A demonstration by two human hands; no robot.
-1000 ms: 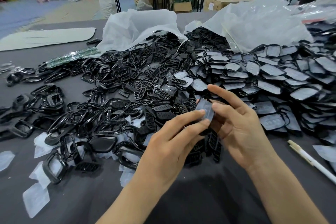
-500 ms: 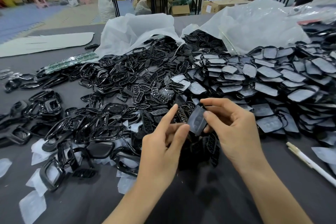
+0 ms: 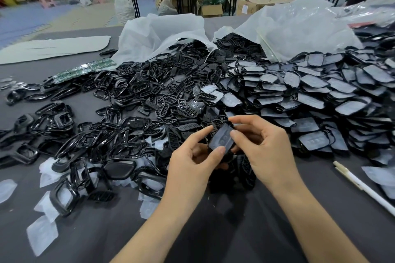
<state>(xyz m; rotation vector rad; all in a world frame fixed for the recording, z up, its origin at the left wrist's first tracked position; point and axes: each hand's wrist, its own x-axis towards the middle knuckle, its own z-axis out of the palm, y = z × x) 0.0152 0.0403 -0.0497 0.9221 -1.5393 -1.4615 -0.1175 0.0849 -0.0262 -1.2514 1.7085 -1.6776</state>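
Note:
A small black key-fob pad [image 3: 221, 138] with a film-covered face is held up between both hands above the dark table [image 3: 213, 230]. My left hand [image 3: 193, 162] pinches its lower left edge with thumb and forefinger. My right hand [image 3: 263, 147] pinches its right side, thumb on the face and forefinger at the top corner. Under the hands lies a small heap of black button grids [image 3: 243, 168].
Black frames and shells [image 3: 85, 143] cover the left of the table, with peeled clear films [image 3: 41, 235] near the front. Film-covered pads [image 3: 320, 96] are piled at right. Two white plastic bags [image 3: 162, 34] spill parts at the back. A white pen [image 3: 363, 188] lies at right.
The pad has tilted and come lower between the hands. My left fingers shifted from its top edge down to its lower left edge; my right hand turned and regripped its side.

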